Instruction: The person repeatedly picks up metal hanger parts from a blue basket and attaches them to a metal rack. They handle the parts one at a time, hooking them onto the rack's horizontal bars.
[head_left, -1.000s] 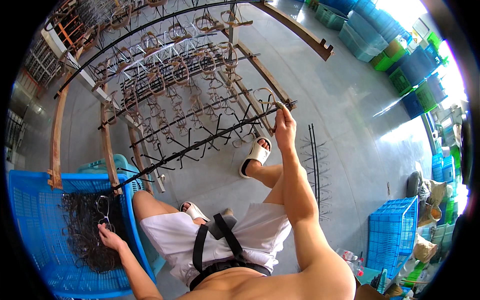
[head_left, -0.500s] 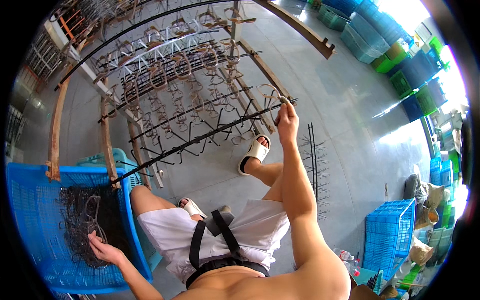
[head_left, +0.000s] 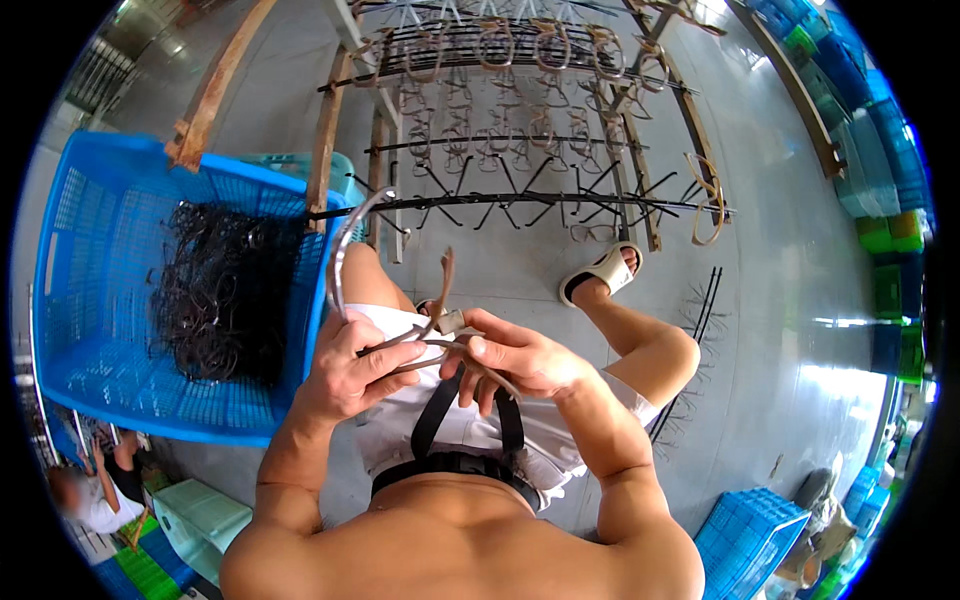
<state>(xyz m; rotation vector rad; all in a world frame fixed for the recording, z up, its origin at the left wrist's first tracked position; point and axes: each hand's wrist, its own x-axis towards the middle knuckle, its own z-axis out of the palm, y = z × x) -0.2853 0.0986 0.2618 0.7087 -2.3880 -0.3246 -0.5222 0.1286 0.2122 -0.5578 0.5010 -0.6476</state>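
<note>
Above the person's lap, two bare hands gripped curved spectacle parts (head_left: 445, 280).
With its grip closed, the left hand (head_left: 350, 375) pinched the grey-brown strips between thumb and fingers, one long arc rising above it; the right hand (head_left: 535, 362) grasped them from the other side, its fingertips at a small tan block (head_left: 451, 322). Whether the parts made one frame or several could not be told, and any lettering on them was too small to read. Left of the hands stood a blue crate (head_left: 95, 335) with a tangle of dark frames (head_left: 225, 300) inside. Beyond the lap ran a black hooked rod (head_left: 520, 198), a tan frame (head_left: 718, 195) hanging near its right end.
</note>
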